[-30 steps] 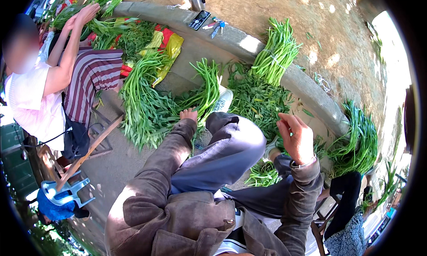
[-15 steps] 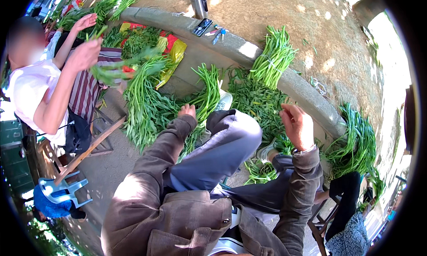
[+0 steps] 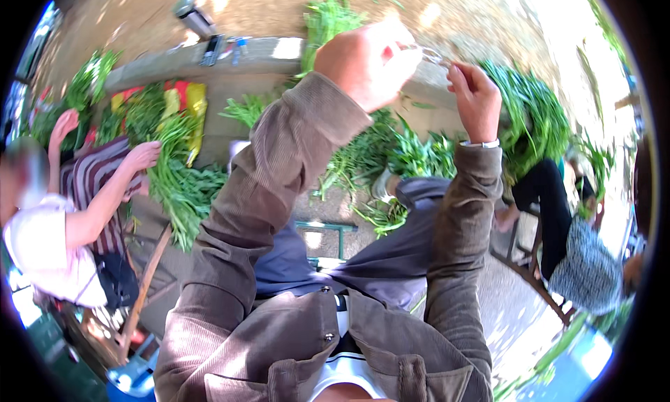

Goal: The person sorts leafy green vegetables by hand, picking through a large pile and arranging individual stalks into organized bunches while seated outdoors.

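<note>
First, brown jacket (image 3: pixel 279 329): worn by the person, on the near side of the low ledge (image 3: pixel 262 51), both sleeves extended toward it.
Grey trousers (image 3: pixel 391 238): knees apart, also on the ledge's near side.
Left hand (image 3: pixel 364 63): up in front of the ledge, fingers curled toward the thumb; it is blurred, so I cannot tell if they grip anything.
Right hand (image 3: pixel 477 100): up in front of the ledge's right part, thumb and forefinger brought close together; whether they pinch anything, I cannot tell.
White string (image 3: pixel 433 55): seen against the ledge's far edge, between the two hands' fingertips, its long axis sideways with a slight slope down to the right. It lies rightward from the left hand and up-left from the right; neither hand looks clearly nearer. Held, or on the dirt beyond the ledge: unclear.
Loose leaves (image 3: pixel 370 144): on the ground, near side of the ledge.
Co-worker in a pale top (image 3: pixel 49 217): near side, off the ledge's left end.
Green heap (image 3: pixel 523 116): at the ledge's right end.
Phone (image 3: pixel 211 49): on the ledge.
Flask (image 3: pixel 197 19): just beyond the ledge.
</note>
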Tool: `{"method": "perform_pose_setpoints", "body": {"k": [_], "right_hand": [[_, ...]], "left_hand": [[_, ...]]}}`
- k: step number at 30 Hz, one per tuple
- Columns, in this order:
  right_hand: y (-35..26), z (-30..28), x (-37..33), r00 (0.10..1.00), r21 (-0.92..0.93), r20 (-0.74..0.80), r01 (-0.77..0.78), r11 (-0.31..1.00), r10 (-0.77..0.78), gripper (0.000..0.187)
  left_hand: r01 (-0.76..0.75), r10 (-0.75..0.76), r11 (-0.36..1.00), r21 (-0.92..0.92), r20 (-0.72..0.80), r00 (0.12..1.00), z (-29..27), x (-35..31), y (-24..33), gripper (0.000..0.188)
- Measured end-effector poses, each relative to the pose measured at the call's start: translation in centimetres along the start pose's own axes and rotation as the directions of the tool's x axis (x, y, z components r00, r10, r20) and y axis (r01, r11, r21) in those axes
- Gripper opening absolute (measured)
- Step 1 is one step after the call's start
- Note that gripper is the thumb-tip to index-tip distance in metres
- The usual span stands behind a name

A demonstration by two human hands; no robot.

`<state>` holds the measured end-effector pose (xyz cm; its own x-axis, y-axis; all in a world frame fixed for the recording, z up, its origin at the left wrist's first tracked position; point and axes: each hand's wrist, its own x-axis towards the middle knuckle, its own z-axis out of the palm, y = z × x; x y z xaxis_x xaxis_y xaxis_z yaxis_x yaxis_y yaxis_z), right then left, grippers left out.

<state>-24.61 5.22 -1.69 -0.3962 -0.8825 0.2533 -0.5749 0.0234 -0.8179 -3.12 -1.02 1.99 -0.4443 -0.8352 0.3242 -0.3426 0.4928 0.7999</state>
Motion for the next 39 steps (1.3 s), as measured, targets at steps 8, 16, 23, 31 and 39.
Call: {"method": "perform_pose_setpoints", "body": {"k": [8,16,23,31,39], "right_hand": [[3.2,-9.5,-3.7,0.905,0.365,-0.313,-0.164,0.916,0.287,0.02],[19.8,-11.8,-26.2,0.597,0.33,-0.392,-0.619,0.713,0.7,0.017],[25.7,-11.7,-39.8,0.347,0.283,-0.349,-0.846,0.451,0.87,0.019],[31.6,-6.9,-41.7,0.412,-0.001,-0.179,-0.908,0.419,0.893,0.027],[31.2,-0.1,-38.0,0.349,-0.363,-0.175,-0.892,0.269,0.921,0.08]], "left_hand": [[0.047,-0.266,0.875,0.482,0.399,0.877,2.2,-0.5,-5.9,0.035],[-0.036,-0.305,0.847,0.53,0.54,0.784,3.2,-0.6,-7.1,0.032],[-0.051,-0.32,0.855,0.517,0.601,0.733,5.2,-0.7,-6.1,0.034],[-0.08,-0.353,0.836,0.543,0.643,0.68,7.3,-0.8,-5.5,0.034],[-0.098,-0.345,0.85,0.518,0.687,0.64,8.0,-1.5,-4.8,0.033]]}}
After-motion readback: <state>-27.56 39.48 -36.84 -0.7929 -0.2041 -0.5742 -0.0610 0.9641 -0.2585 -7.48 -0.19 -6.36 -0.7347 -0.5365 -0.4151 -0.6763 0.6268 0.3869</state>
